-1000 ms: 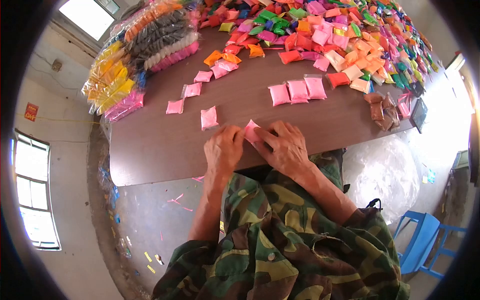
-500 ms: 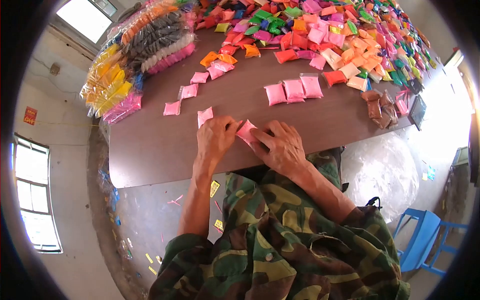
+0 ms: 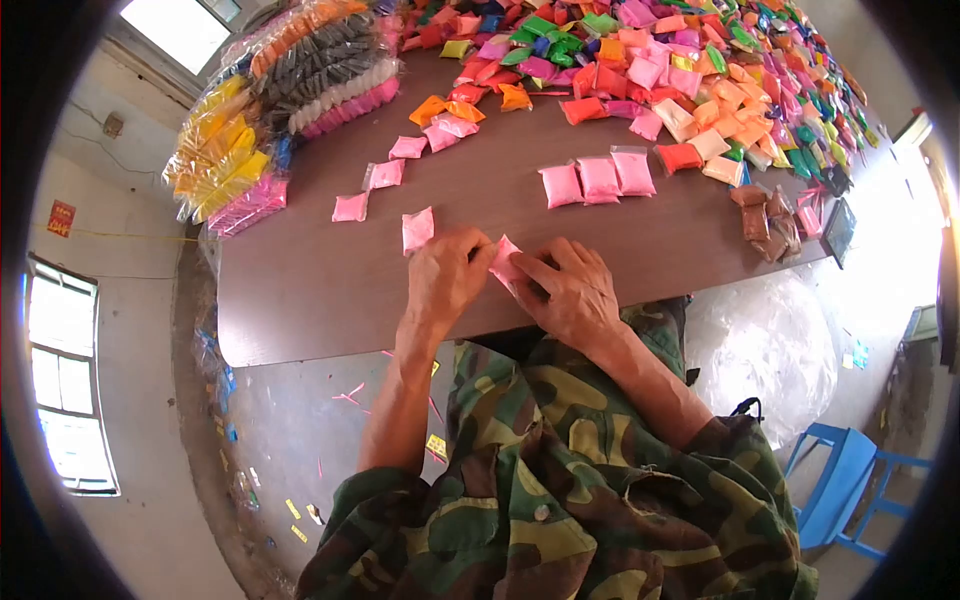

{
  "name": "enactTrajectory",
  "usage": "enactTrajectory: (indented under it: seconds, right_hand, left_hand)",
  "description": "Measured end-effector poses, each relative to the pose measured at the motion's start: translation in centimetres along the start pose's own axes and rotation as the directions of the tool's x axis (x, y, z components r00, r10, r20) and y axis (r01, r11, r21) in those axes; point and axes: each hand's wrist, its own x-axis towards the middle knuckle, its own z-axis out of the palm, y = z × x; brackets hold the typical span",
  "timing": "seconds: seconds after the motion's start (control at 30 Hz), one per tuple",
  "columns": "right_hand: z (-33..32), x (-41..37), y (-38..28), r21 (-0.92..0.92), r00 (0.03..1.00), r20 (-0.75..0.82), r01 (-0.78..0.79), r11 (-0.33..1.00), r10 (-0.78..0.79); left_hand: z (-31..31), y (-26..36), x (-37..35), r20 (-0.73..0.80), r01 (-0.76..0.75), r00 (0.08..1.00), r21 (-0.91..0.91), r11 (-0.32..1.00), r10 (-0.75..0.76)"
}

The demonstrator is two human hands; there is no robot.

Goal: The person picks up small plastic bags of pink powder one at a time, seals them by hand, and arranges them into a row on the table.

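Note:
A small pink packet (image 3: pixel 505 260) is between my two hands over the front part of the table. My right hand (image 3: pixel 572 292) grips it, thumb and fingers pressed on its right side. My left hand (image 3: pixel 447 277) is closed, its curled fingertips right at the packet's left edge; whatever they pinch is hidden. Just beyond my left hand lies another pink packet (image 3: pixel 418 230). A loose line of pink packets (image 3: pixel 386 174) runs away toward the back. Three pink packets (image 3: pixel 599 180) lie side by side, partly on others, to the right.
A large heap of colourful packets (image 3: pixel 640 70) covers the back of the brown table (image 3: pixel 300 290). Clear bags of sorted packets (image 3: pixel 330 75) are stacked at back left. Brown packets (image 3: pixel 768 225) lie near the right edge. A blue stool (image 3: pixel 838 485) and a clear plastic bag (image 3: pixel 765 345) are on the right.
My view has shifted slightly. Both hands stay at the pink packet, which is now more upright between them, and the left fingers have curled further in.

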Motion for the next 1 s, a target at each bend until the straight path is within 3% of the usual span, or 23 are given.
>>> enactTrajectory:
  seconds: [0.03, 0.13, 0.23, 0.33, 0.43, 0.53, 0.73, 0.83, 0.87, 0.97, 1.0]
  right_hand:
    - [0.0, 0.1, -0.1, -0.003, 1.0, -0.001, -0.001, 1.0, 0.001]
    - [-0.2, 0.1, 0.0, -0.01, 1.0, -0.016, -0.008, 1.0, 0.008]
    - [0.0, -0.1, -0.1, 0.006, 0.999, -0.027, -0.017, 1.0, 0.017]
    - [-0.1, 0.0, -0.2, 0.002, 0.999, -0.024, -0.022, 1.0, 0.022]
    - [0.0, 0.1, 0.1, 0.002, 0.999, -0.037, 0.003, 1.0, -0.002]
    - [0.1, -0.2, 0.2, 0.013, 0.999, -0.047, 0.0, 1.0, 0.0]
    - [0.1, 0.2, 0.0, 0.01, 0.999, -0.053, -0.001, 1.0, 0.001]
    - [-0.1, 0.2, -0.2, 0.024, 0.998, -0.055, -0.022, 0.999, 0.023]
    - [0.0, 0.2, -0.1, 0.025, 0.998, -0.057, -0.019, 1.0, 0.021]
    - [0.1, 0.2, 0.0, 0.026, 0.998, -0.061, -0.011, 1.0, 0.013]
    - [0.1, 0.0, -0.1, 0.028, 0.998, -0.06, -0.013, 1.0, 0.014]
  left_hand:
    - [0.2, -0.2, -0.2, -0.012, -0.033, 0.999, -0.009, 0.999, 0.033]
    - [0.0, -1.1, -0.4, -0.003, 0.062, 0.998, 0.032, 0.998, -0.062]
    - [-0.5, -0.9, -1.5, -0.028, 0.108, 0.994, -0.045, 0.993, -0.11]
    - [-0.5, -0.1, -2.7, -0.097, 0.016, 0.995, -0.116, 0.993, -0.027]
    - [0.2, -1.1, -2.9, -0.094, 0.061, 0.993, -0.088, 0.994, -0.069]
    - [0.2, -1.8, -3.1, -0.169, 0.058, 0.985, 0.052, 0.997, -0.048]
    - [2.2, -0.3, -4.0, -0.233, -0.102, 0.968, -0.045, 0.994, 0.089]
    - [2.9, -1.5, -3.8, -0.325, -0.059, 0.941, 0.113, 0.992, 0.093]
    - [2.7, -2.0, -3.7, -0.309, 0.036, 0.951, 0.199, 0.979, 0.028]
    - [1.1, -2.3, -3.8, -0.259, 0.06, 0.965, 0.035, 0.998, -0.049]
    - [1.1, -1.8, -4.0, -0.258, -0.004, 0.966, 0.001, 1.0, 0.004]
